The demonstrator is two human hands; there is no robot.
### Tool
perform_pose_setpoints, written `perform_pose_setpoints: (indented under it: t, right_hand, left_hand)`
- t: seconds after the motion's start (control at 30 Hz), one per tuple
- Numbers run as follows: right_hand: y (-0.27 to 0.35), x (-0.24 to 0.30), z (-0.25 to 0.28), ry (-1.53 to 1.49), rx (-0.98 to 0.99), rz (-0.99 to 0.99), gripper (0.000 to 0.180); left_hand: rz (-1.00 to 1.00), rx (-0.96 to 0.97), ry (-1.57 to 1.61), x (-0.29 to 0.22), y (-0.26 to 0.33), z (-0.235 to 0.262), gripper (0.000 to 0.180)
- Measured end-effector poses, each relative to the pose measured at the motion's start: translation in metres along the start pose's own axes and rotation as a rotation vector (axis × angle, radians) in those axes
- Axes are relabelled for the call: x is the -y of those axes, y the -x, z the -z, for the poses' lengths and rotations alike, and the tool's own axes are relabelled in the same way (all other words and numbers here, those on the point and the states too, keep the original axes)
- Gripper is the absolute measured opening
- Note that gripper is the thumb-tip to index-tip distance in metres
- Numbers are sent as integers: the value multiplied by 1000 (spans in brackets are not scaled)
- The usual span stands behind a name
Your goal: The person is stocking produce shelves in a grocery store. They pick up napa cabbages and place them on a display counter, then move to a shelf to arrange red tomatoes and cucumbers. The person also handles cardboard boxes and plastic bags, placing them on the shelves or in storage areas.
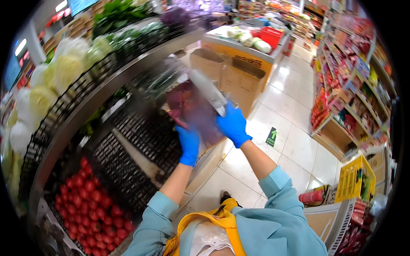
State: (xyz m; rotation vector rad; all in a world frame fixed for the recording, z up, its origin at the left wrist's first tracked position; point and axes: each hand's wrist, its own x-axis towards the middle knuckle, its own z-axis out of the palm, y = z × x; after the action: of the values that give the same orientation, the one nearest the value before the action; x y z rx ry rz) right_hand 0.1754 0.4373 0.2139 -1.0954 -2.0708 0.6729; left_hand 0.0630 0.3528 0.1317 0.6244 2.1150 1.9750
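Observation:
My right hand (pixel 232 124), in a blue glove, is closed around the lower end of a long whitish object (pixel 206 87) with small dark marks near the fingers. Blur hides whether it is a roll or a flat blade. Just left and below it is a dark purple-red, shiny bundle (pixel 188 102), also smeared by motion. My left hand (pixel 188 144), gloved in blue too, grips the bundle's lower left edge, with its fingertips partly hidden. Both hands are over the right end of a produce stand, above black mesh crates (pixel 121 155).
Red tomatoes (pixel 92 209) fill the crate at lower left. Pale cabbages (pixel 64 72) line the upper shelf behind a black wire rail. Open cardboard boxes (pixel 241 77) stand beyond my hands. A tiled aisle (pixel 290 102) runs along the right, past packed shelves and a yellow basket (pixel 354 181).

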Motion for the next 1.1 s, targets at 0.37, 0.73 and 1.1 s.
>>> perform_pose_setpoints:
  t: [0.37,0.73,1.1]
  right_hand:
    - [-92,-361,184,-622,6,-361,50]
    - [-336,-532,190,-634,-45,-305,73]
    - [-643,-622,82,-285,5,-379,72]
  left_hand:
    - [23,570,-45,18,74,-395,36]
    - [195,565,-66,30,-39,-684,49]
    - [209,518,58,85,-244,-876,69]
